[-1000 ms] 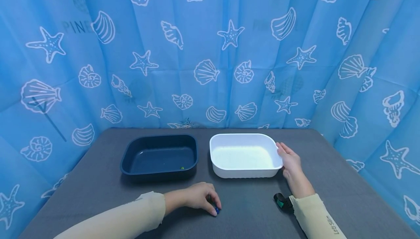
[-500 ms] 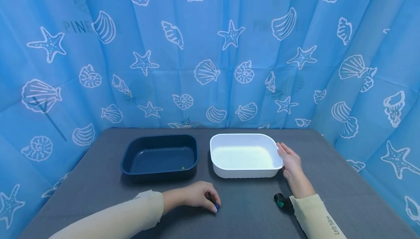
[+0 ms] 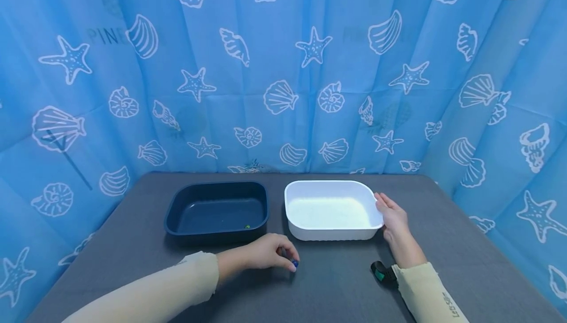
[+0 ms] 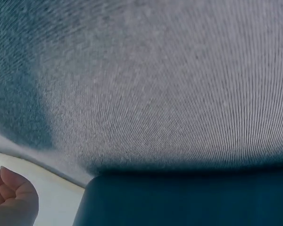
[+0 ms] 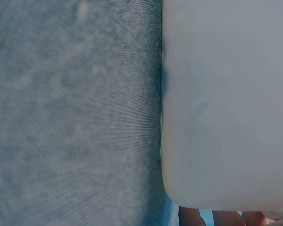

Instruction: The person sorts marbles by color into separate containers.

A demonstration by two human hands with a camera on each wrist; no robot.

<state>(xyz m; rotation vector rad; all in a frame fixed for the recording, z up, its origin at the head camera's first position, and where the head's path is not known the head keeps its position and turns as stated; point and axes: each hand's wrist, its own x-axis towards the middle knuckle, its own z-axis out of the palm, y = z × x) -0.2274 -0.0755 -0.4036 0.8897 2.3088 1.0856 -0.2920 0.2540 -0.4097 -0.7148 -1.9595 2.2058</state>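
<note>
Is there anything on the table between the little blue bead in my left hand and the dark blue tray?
Nothing visible. The left hand pinches the blue bead just in front of the dark blue tray, with only bare table between them. The white tray sits off to the right.

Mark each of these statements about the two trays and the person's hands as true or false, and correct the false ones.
1. The left hand pinches a small blue bead at its fingertips. True.
2. The white tray stands to the left of the dark blue tray. False: the white tray is on the right.
3. The right hand rests against the white tray's right side. True.
4. The dark blue tray holds nothing at all. False: a tiny green bead lies near its front right corner.
5. Both trays sit on a grey table. True.
</note>
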